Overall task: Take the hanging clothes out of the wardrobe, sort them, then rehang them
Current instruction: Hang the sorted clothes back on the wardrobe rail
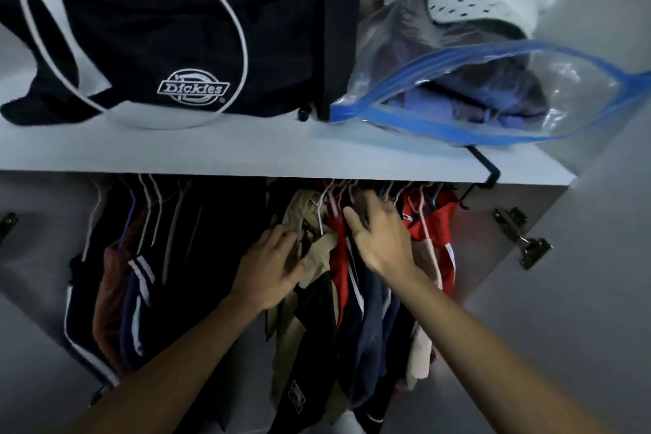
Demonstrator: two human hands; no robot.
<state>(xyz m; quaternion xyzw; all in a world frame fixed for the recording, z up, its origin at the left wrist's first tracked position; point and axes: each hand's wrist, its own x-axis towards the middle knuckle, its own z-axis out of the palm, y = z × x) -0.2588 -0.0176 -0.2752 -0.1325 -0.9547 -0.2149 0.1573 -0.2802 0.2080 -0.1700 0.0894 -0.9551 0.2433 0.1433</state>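
Both forearms reach into wardrobe: left hand (273, 266) grips tan garment (313, 257), right hand (378, 236) spread loose on red top (435, 222) under shelf (246, 151). Clothes look soft, light, floppy; better grasped by hanger hooks (327, 195).

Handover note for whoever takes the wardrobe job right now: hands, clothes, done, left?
Left hand: grips the beige garment, fingers curled into it.
Right hand: fingers reach in among the hangers by the red garment; grip unclear.
Clothes: all hang under the shelf.
Done: nothing visibly out.
Left: take out, sort, rehang.
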